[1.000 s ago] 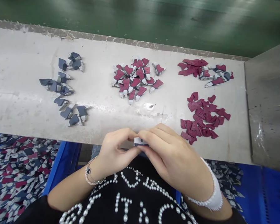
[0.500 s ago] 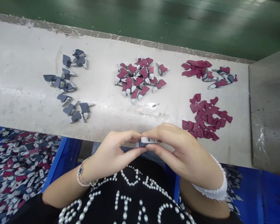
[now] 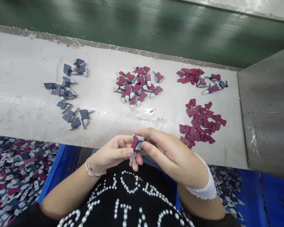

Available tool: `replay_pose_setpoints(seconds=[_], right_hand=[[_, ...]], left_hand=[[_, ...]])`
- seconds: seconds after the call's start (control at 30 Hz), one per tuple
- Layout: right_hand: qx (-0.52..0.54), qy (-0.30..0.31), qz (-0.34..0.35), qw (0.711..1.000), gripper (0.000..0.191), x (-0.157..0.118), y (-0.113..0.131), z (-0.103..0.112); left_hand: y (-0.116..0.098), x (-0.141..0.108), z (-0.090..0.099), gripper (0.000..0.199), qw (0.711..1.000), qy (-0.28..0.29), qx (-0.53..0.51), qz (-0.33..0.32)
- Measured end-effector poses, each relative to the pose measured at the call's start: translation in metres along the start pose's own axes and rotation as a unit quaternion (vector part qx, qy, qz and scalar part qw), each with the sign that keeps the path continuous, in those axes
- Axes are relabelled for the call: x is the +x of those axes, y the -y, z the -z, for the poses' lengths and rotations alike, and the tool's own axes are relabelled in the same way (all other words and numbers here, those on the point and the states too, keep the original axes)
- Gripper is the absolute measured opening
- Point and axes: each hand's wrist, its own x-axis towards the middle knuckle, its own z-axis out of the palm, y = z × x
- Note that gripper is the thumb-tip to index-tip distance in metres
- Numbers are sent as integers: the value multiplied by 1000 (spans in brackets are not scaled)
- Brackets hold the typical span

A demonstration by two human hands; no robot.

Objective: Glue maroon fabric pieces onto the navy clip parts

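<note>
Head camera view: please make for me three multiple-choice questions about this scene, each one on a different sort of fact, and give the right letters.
1. Where do the loose maroon pieces lie on the bench?
A. Left of the dark grey pieces
B. Right of the maroon-and-grey pieces
C. Inside the blue bin

2. Which colours show on the small piece in the hands?
A. Maroon and grey
B. Green and white
C. Yellow and black

3. How is that piece held?
A. It lies on the bench
B. In one hand alone
C. Between the left hand and right hand

1 B: the loose pile lies further right.
2 A: a maroon face with grey parts shows.
3 C: fingers of both hands meet on it.
</note>
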Motion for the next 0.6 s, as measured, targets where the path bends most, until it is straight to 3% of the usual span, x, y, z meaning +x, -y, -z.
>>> replay_pose_setpoints(seconds=[0.1, 0.2, 0.3, 0.4, 0.53, 0.57, 0.6], right_hand=[[4, 6, 6, 1000, 25, -2, 3, -1], [9, 13, 14, 1000, 23, -4, 7, 0], [-28, 4, -13, 1000, 23, -5, 7, -2], [-118, 1, -31, 993, 14, -5, 3, -8], [-181, -6, -22, 983, 15, -5, 10, -10], [-187, -34, -20, 982, 16, -6, 15, -7], [-189, -71, -11, 979, 20, -10, 20, -2]], left_hand=[[2, -1, 4, 24, 998, 42, -39, 20], [-2, -1, 2, 26, 998, 46, -21, 41], [-9, -3, -8, 21, 994, -49, 97, 30], [-14, -8, -22, 16, 947, -171, 271, -18], [-23, -18, -24, 13, 894, -179, 407, -59], [-27, -18, -20, 9, 867, -189, 453, -82], [-33, -16, -13, 4, 822, -212, 514, -122]])
